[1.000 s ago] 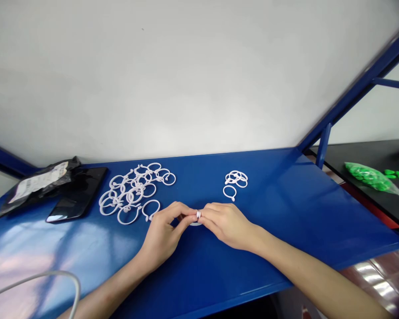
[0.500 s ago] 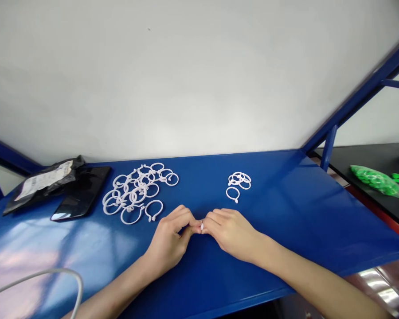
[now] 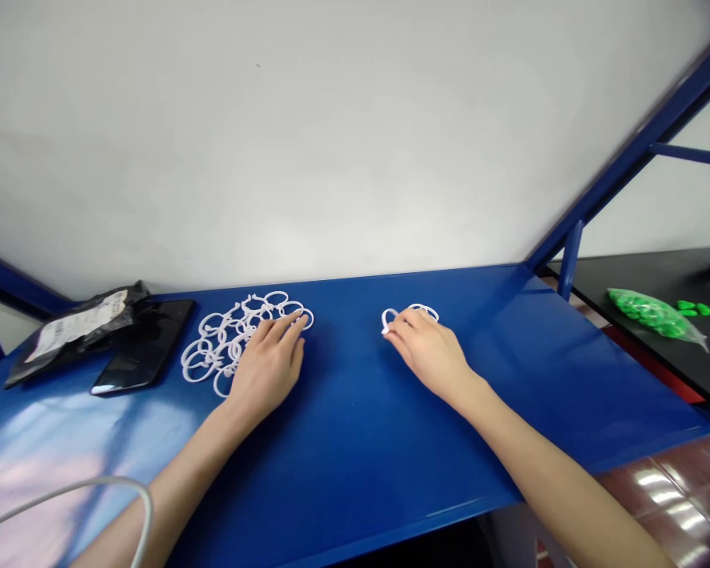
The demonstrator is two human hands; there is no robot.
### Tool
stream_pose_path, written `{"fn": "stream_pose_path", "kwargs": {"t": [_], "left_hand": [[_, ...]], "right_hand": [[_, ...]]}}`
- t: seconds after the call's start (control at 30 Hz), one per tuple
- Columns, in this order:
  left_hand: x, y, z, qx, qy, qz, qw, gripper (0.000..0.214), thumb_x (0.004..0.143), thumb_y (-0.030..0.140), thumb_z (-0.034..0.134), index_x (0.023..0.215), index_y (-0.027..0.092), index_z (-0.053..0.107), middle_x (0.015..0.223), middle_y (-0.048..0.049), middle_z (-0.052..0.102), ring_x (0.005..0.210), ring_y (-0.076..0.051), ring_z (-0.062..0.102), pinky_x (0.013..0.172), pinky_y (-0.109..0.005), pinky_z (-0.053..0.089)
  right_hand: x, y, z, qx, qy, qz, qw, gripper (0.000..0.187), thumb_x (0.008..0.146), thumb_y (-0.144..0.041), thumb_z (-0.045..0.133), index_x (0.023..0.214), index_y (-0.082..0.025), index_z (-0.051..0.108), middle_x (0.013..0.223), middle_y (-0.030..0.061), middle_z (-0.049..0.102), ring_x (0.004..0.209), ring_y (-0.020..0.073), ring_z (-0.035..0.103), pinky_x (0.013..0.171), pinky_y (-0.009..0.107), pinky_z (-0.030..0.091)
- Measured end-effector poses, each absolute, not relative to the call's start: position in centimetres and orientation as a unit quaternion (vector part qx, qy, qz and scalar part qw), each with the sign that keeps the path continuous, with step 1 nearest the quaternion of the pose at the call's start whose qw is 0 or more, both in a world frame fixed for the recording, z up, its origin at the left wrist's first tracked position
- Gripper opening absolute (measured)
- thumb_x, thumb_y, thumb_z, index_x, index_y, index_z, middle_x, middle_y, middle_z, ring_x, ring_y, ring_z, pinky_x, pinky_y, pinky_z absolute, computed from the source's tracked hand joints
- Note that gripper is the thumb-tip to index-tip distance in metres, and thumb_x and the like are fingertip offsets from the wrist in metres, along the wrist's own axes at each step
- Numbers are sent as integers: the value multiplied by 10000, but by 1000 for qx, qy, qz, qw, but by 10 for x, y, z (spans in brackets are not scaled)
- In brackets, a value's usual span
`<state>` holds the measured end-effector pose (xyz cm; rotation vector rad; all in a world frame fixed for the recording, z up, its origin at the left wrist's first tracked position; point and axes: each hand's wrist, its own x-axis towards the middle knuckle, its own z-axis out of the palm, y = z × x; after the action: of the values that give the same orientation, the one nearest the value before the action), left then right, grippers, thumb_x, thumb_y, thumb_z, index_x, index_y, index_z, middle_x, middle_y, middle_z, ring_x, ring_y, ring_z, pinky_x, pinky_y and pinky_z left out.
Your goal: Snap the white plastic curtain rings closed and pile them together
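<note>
My left hand (image 3: 270,356) reaches over the right side of a loose pile of white plastic curtain rings (image 3: 204,349). Its fingers are stretched out and apart, holding nothing; whether the fingertips touch a ring is hard to tell. Several rings are hidden beneath it. In my right hand (image 3: 427,347), thumb and fingers pinch one white curtain ring (image 3: 386,317), which stands tilted on edge at the fingertips. Just behind that hand lies a small group of rings (image 3: 431,310), mostly covered by the fingers.
At the left lie a black plastic parcel (image 3: 80,327) with a white label and a dark phone-like slab (image 3: 136,359). A white cable (image 3: 95,481) arcs at lower left. Blue frame bars (image 3: 571,260) rise at the right. Beyond them, a bag of green pieces (image 3: 656,315) sits on a black surface.
My hands have parted from the middle of the table. The left has let go and moved onto the pile; the right has carried a ring up to the small group.
</note>
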<state>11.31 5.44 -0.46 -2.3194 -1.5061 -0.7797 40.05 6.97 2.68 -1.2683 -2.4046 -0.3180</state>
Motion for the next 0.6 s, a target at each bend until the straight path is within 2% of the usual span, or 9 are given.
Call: {"fn": "stream_pose_path", "kwargs": {"t": [0.1,0.23,0.43,0.6], "left_hand": [[101,65,-11,-802,-531,-242,129,383,995,196,447,1309,122,653,1254,-168,724,1029,-328,633,930,-514,532],[98,69,-14,-817,-528,-202,109,325,996,221,459,1184,120,705,1079,-152,749,956,-319,632,888,-491,542],[101,66,-7,-848,-477,-204,109,250,1020,188,459,1006,173,707,919,-94,709,862,-264,624,814,-411,531],[116,48,5,-897,-380,-199,106,228,1030,129,458,1090,172,673,1010,-81,698,856,-216,600,818,-360,519]], "right_hand": [[413,79,26,-507,-838,-130,156,190,1037,-239,566,1012,-184,747,1046,107,714,922,247,619,624,308,509],[414,79,28,-531,-831,-108,126,207,1022,-208,570,1132,-166,741,1114,119,703,997,275,612,742,362,572],[396,65,32,-490,-853,-61,168,267,1024,-223,549,1231,-149,700,1153,141,691,1084,304,614,897,447,586],[379,48,26,-425,-874,73,225,351,1035,-299,556,1356,-167,612,1238,123,669,1134,279,631,964,470,581]]}}
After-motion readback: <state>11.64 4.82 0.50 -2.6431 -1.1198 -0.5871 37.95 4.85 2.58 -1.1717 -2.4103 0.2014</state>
